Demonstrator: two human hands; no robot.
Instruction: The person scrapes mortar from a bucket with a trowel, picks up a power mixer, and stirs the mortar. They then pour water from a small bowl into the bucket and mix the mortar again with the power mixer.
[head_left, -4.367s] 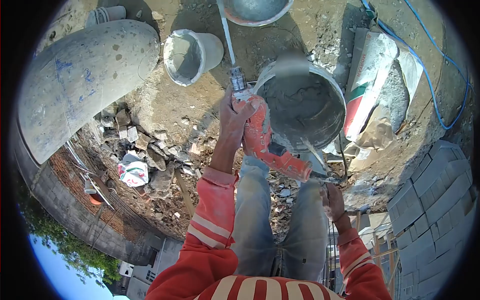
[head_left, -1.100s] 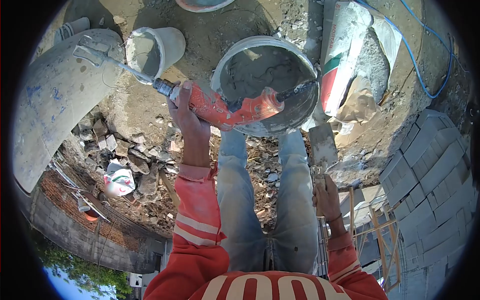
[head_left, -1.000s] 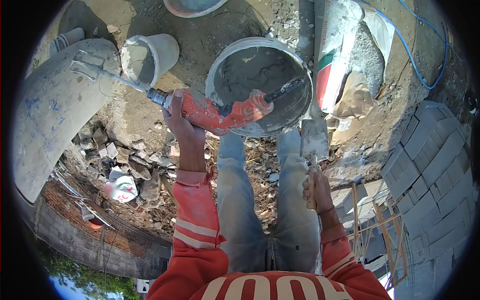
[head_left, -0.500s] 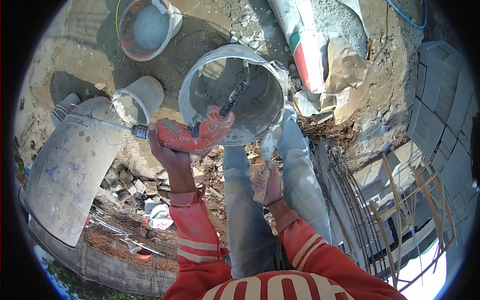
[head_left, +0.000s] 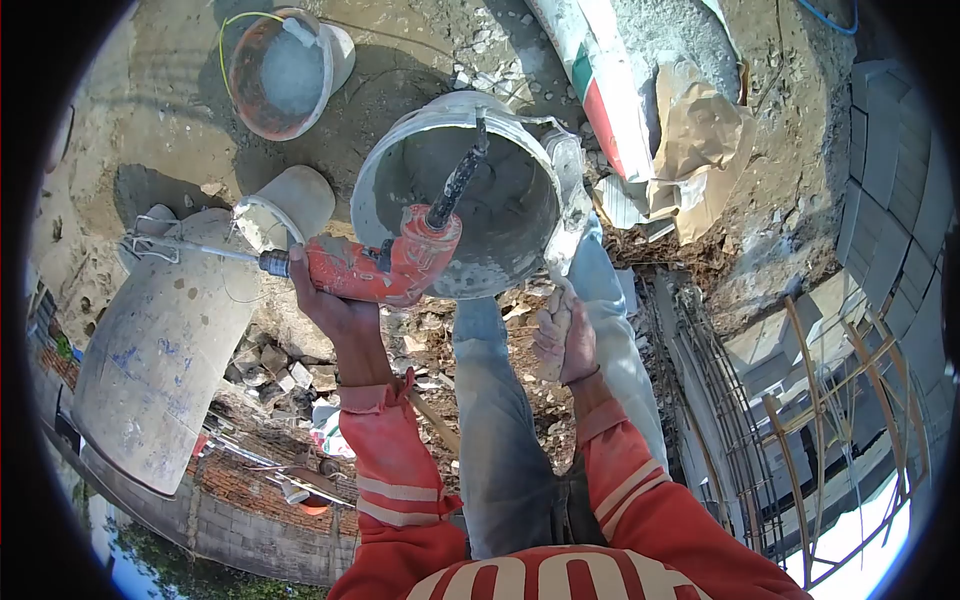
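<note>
My left hand (head_left: 335,312) is closed around the body of a red power drill (head_left: 355,272), held level across the near left side of a large bucket (head_left: 505,277). From its chuck a metal rod with a wire mixing whisk (head_left: 158,242) points left. A black, mortar-spattered part (head_left: 458,185) of the drill reaches over the bucket. Grey wet mortar (head_left: 500,200) lies inside it. In my right hand (head_left: 568,342), fingers wrapped round the handle, is a trowel (head_left: 570,185). Its mortar-coated blade lies along the bucket's right side, overlapping the rim in this view.
A smaller white bucket (head_left: 315,200) lies tipped at left, near a curved grey sheet (head_left: 165,365). A reddish bucket (head_left: 245,85) holds greyish contents. An opened cement bag (head_left: 620,130) and torn brown paper (head_left: 705,150) lie at right. Rubble (head_left: 285,365) and steel bars (head_left: 735,410) flank my legs.
My right hand has shifted slightly right, and the trowel blade has moved from below the bucket up along its right side. My left hand keeps its hold on the drill.
</note>
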